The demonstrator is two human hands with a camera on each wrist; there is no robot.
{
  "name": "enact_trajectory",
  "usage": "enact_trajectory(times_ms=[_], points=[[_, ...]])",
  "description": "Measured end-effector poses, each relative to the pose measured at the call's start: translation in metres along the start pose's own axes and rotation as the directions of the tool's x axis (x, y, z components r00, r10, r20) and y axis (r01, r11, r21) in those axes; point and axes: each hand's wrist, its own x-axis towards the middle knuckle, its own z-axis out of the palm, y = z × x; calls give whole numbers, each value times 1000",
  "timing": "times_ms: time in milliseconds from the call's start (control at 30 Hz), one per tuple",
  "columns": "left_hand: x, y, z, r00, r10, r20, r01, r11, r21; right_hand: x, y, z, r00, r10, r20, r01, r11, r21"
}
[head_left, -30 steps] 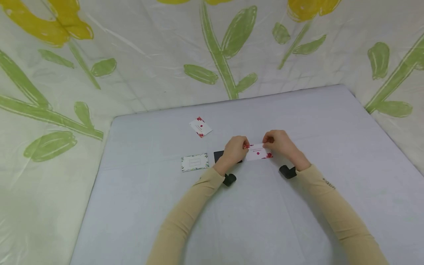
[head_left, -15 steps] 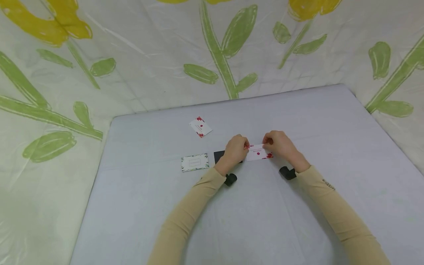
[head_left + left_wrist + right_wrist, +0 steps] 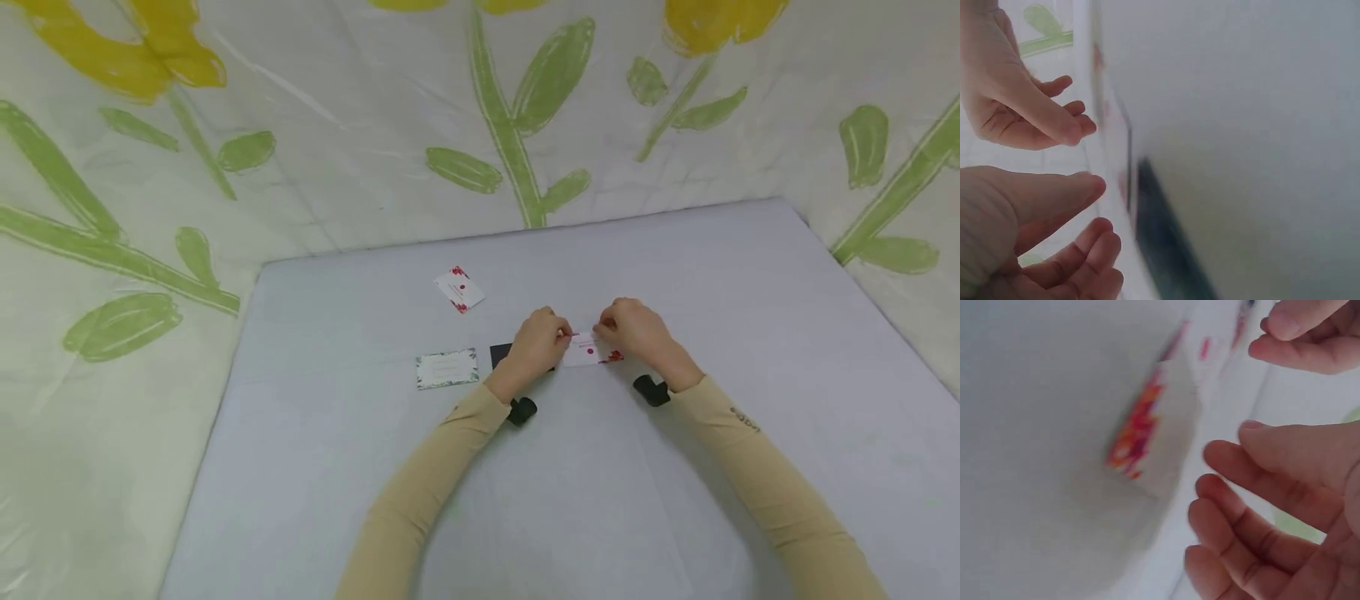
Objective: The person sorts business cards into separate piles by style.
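A white card with red floral corners (image 3: 588, 353) lies on the table between the two hands. My left hand (image 3: 534, 346) is at its upper left corner, thumb and fingers apart with nothing between them in the left wrist view. At the upper right edge is my right hand (image 3: 636, 332); its fingers (image 3: 1229, 540) are loosely bent beside the card and grip nothing. A black card (image 3: 500, 355) lies partly hidden under the left hand, left of the white one.
Left of the black card lies a white card with a leafy border (image 3: 447, 369). Farther back, another red-cornered white card (image 3: 461, 290) lies at an angle. The pale table (image 3: 585, 500) meets a flower-painted sheet (image 3: 337, 167) behind it. Each wrist carries a black camera (image 3: 651, 390).
Both hands have let go of the red-cornered card's top edge, and their fingertips have come slightly away from it. The card stays in place; the head view has shifted a little.
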Motion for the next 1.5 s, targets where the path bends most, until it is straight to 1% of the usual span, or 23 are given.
enact_trajectory(times_ms=[67,167,300,400,467,533,667,733,833,1000,1133,1233,1300,1367,1500], points=[[0,-7,-9,1000,25,-15,-26,999,-45,5,-4,-1,999,-23,-27,23,999,21],[1,-26,-28,997,51,-50,-55,995,-88,18,-16,-1,993,-76,-92,83,994,71],[6,-59,-62,997,47,-59,-52,996,-76,38,-42,5,982,-123,-146,142,982,128],[8,-84,-84,999,26,-42,-29,998,-62,53,-63,14,982,-122,-145,144,977,155],[10,-99,-93,999,18,-31,-19,998,-58,63,-74,22,987,-109,-122,128,979,160],[11,-111,-98,1000,11,-11,-11,999,-51,71,-83,30,992,-84,-93,98,983,155],[12,-131,-102,999,20,39,-19,1000,-13,87,-99,45,999,-26,-18,28,993,117],[13,-139,-102,998,34,61,-35,999,15,95,-107,52,1000,3,16,-4,996,88],[14,-150,-99,995,38,97,-43,998,50,106,-117,60,996,61,61,-63,997,33],[17,-164,-90,987,6,160,-24,993,112,118,-126,78,989,125,73,-119,989,-83],[18,-170,-83,975,-8,221,-30,986,166,122,-131,89,987,150,50,-142,981,-136],[18,-171,-81,969,-16,246,-28,984,177,125,-134,94,987,158,25,-152,974,-168],[17,-171,-82,969,-22,244,-21,985,170,126,-137,95,986,168,16,-162,969,-187],[17,-171,-83,972,-15,236,-28,984,176,127,-140,94,984,179,15,-172,965,-198],[16,-170,-88,975,-4,222,-40,980,194,130,-145,91,981,190,31,-181,965,-188]])
